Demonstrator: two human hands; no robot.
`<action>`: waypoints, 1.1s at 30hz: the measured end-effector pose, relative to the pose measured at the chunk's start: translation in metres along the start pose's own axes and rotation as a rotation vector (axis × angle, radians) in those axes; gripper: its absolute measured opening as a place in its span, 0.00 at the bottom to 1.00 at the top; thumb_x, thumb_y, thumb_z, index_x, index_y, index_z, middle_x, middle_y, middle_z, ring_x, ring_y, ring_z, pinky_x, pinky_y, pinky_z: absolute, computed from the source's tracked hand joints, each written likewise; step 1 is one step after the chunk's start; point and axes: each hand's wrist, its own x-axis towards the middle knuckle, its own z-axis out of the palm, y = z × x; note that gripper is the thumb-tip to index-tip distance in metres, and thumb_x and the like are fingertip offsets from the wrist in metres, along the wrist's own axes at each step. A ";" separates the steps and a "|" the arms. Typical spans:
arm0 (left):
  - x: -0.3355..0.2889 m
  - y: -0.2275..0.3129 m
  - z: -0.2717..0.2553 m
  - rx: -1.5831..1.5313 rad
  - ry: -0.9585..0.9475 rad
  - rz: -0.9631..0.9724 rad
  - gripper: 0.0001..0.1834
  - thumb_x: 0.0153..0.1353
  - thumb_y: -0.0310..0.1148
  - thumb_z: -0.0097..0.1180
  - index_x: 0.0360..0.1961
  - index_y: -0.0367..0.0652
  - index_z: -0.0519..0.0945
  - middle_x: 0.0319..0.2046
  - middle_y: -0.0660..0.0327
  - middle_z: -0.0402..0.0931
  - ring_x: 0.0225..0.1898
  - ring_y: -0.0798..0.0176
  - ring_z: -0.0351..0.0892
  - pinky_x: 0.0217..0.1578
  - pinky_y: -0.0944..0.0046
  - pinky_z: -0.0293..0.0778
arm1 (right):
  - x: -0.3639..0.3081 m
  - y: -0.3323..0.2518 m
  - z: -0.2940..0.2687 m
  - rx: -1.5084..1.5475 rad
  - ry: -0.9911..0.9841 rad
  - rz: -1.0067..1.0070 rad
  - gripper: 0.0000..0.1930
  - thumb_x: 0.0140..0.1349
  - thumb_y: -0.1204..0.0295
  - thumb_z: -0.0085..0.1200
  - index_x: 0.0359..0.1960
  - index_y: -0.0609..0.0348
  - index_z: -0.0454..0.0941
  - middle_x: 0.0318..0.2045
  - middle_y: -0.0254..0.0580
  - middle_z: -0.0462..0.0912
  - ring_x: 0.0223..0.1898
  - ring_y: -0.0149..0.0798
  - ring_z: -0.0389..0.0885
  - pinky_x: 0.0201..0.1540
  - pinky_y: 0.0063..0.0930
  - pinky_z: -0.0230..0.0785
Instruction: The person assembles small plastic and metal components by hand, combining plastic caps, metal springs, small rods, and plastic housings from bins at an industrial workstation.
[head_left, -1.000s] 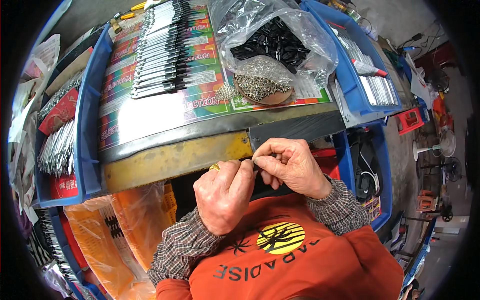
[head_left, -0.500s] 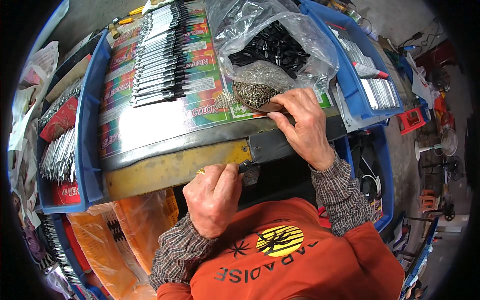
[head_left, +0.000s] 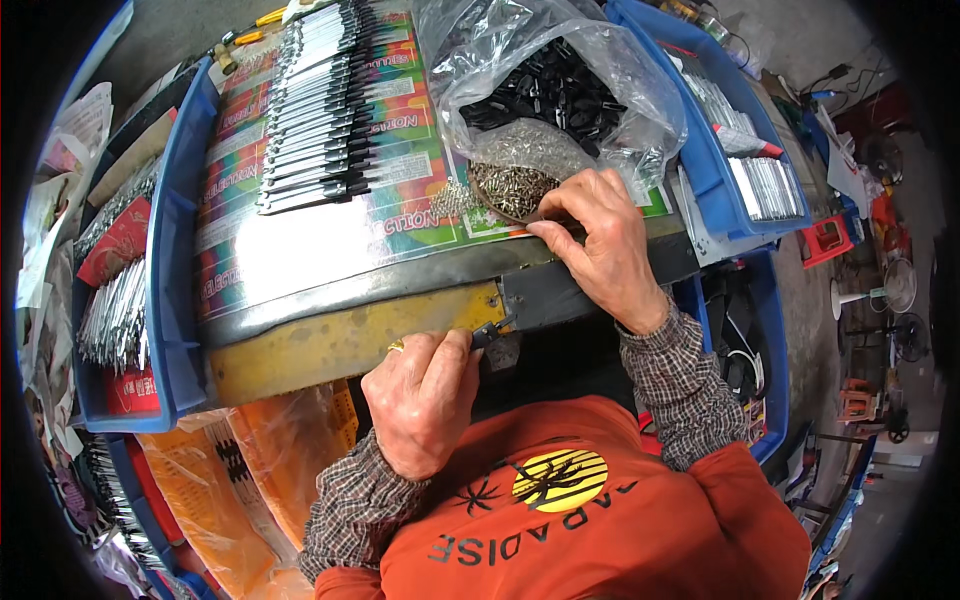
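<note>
Parting from your L hand, which pinched a blk part by bench edge, your R hand had reached the dish of sm. metal pcs, fingertips narrow, catch can't tell, prob. pick-up step.

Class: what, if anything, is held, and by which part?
Left hand pinches a small black part by its left end; whether the right hand holds anything cannot be told.
</note>
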 end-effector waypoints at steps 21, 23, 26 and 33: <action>-0.004 0.009 -0.009 -0.199 -0.121 -0.134 0.12 0.46 0.21 0.64 0.33 0.38 0.77 0.22 0.55 0.71 0.22 0.51 0.74 0.23 0.57 0.71 | -0.036 -0.053 -0.017 0.595 -0.142 0.062 0.05 0.53 0.81 0.58 0.31 0.63 0.76 0.29 0.39 0.80 0.31 0.34 0.78 0.36 0.26 0.71; -0.004 0.012 -0.009 -0.207 -0.123 -0.134 0.12 0.46 0.20 0.64 0.33 0.38 0.77 0.22 0.55 0.71 0.22 0.51 0.75 0.23 0.57 0.71 | -0.040 -0.054 -0.014 0.589 -0.162 0.020 0.05 0.53 0.81 0.59 0.30 0.62 0.76 0.31 0.40 0.80 0.35 0.39 0.78 0.40 0.31 0.71; -0.003 0.014 -0.010 -0.194 -0.096 -0.141 0.08 0.49 0.20 0.64 0.31 0.37 0.78 0.22 0.56 0.73 0.20 0.58 0.74 0.21 0.63 0.68 | -0.043 -0.057 -0.009 0.569 -0.137 -0.098 0.07 0.52 0.78 0.60 0.30 0.62 0.75 0.33 0.42 0.80 0.37 0.44 0.78 0.43 0.36 0.70; -0.007 0.015 -0.009 -0.154 -0.094 -0.093 0.12 0.47 0.22 0.64 0.35 0.39 0.78 0.23 0.56 0.72 0.22 0.53 0.74 0.22 0.58 0.71 | -0.048 -0.059 -0.004 0.525 -0.104 -0.150 0.07 0.52 0.78 0.60 0.30 0.62 0.74 0.33 0.43 0.79 0.37 0.45 0.78 0.43 0.36 0.70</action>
